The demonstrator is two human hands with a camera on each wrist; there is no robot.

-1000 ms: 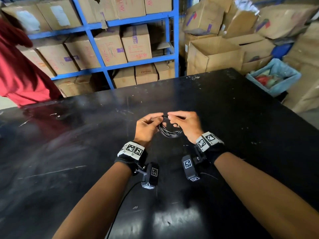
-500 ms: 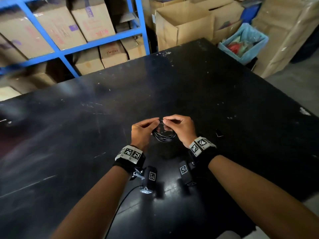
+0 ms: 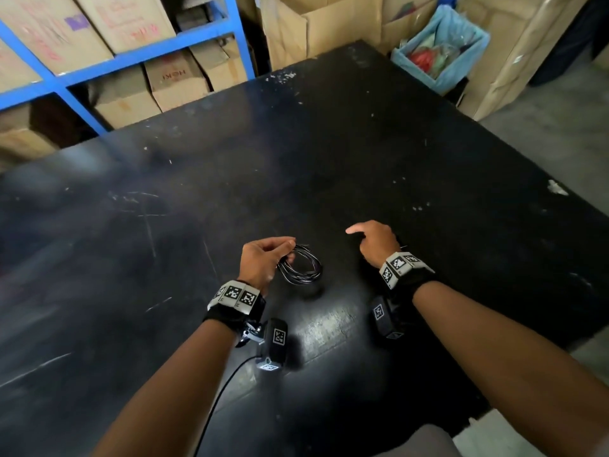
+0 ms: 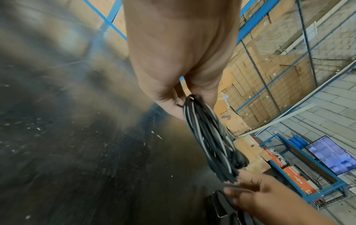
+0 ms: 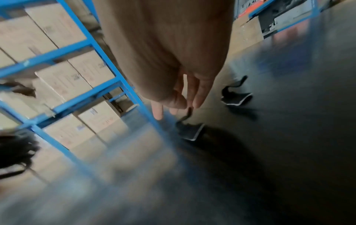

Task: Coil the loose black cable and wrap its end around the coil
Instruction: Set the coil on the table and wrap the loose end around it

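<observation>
In the middle of the head view, the left hand [image 3: 263, 258] held the thin black coiled cable [image 3: 301, 267]. Its thumb and fingers were curled and pinched the top left part of the coil. The rest of the coil hung down to the right of that hand, just over the big shiny black counter [image 3: 362, 153]. I could not tell if the bottom loops touched the counter.

In the left wrist view, the cable [image 4: 210, 140] ran from the pinch in the middle of the frame down toward the lower right, many loops packed close together. The left hand [image 4: 173, 68] filled the top middle of that frame.

The right hand [image 3: 375, 242] was to the right of the coil, well apart from it in the head view. It held nothing that I could see there. One finger stuck out to the left and the others were loosely bent. In the right wrist view its fingers [image 5: 190, 91] hung down, mostly straight and loose, over the counter.

Two small dark flat pieces [image 5: 236, 97] lay on the counter in the right middle of the right wrist view. That picture was too blurry to tell what they were.

A blue metal shelf rack [image 3: 108, 61] with brown cardboard boxes [image 3: 178, 77] stood in the upper left of the head view. A light blue bin [image 3: 441, 77] sat in the upper right
</observation>
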